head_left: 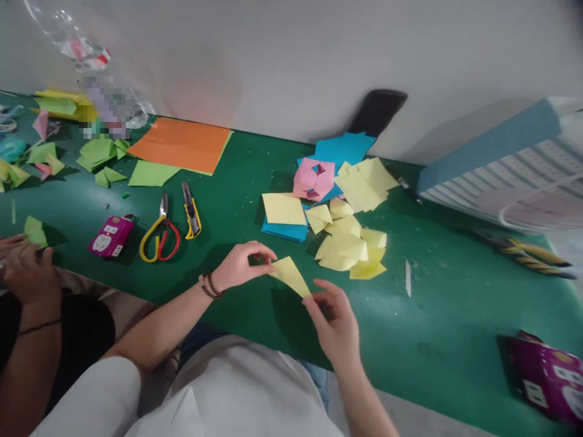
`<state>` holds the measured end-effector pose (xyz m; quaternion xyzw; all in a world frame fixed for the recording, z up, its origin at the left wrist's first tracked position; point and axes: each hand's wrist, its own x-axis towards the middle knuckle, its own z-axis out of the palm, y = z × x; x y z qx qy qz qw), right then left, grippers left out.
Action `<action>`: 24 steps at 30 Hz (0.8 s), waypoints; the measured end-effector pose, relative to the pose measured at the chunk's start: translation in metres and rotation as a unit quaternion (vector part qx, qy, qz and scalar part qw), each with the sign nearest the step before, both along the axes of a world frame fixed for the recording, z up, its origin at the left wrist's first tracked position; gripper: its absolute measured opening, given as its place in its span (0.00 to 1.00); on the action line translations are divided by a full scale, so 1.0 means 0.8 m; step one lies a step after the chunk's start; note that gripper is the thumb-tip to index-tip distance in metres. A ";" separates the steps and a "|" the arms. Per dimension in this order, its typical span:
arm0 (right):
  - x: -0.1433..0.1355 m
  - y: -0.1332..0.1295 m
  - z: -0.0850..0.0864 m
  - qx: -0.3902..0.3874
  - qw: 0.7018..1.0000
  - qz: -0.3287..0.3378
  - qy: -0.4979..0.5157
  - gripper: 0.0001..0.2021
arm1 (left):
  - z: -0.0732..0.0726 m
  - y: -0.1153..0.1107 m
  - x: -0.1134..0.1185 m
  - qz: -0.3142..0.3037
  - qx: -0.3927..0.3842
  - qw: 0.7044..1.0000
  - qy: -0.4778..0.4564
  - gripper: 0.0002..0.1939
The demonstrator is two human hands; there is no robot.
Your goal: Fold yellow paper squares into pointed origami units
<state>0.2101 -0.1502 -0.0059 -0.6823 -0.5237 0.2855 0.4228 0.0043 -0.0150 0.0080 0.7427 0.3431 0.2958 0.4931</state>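
Between my two hands, above the green table, a small piece of folded yellow paper [291,276] is held. My left hand [243,264] pinches its upper left corner between thumb and fingers. At its lower right end, my right hand [330,309] grips it with thumb and index finger. Just beyond lie several folded yellow paper pieces [341,250] and a stack of yellow sheets [367,184]. A pink folded paper shape [313,179] rests against blue paper [348,147]. One yellow square [283,209] lies on top of blue squares [285,230].
To the left are scissors [160,233], a yellow utility knife [191,212], a purple box [112,235] and orange paper [182,145]. Another person's hand [30,270] holds green paper at far left. Pliers [537,255], a second purple box [549,379] and a phone [380,112] are rightward.
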 end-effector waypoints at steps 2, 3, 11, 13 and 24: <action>0.008 0.006 0.007 0.022 0.996 0.081 -0.030 0.19 | -0.002 0.001 -0.003 -0.005 0.001 1.000 -0.018 0.10; 0.013 0.011 0.012 0.032 0.991 0.116 -0.055 0.21 | -0.003 0.002 -0.004 -0.012 -0.001 1.000 -0.022 0.11; 0.028 0.062 0.028 0.084 0.960 0.246 -0.107 0.11 | 0.000 0.002 -0.006 -0.057 0.124 0.989 -0.057 0.06; 0.028 0.062 0.020 0.091 0.962 0.239 -0.095 0.13 | 0.002 0.003 -0.008 -0.064 0.144 0.987 -0.043 0.05; 0.036 0.052 -0.015 0.161 0.923 0.193 -0.291 0.13 | -0.010 0.004 -0.013 -0.130 0.225 0.959 0.110 0.07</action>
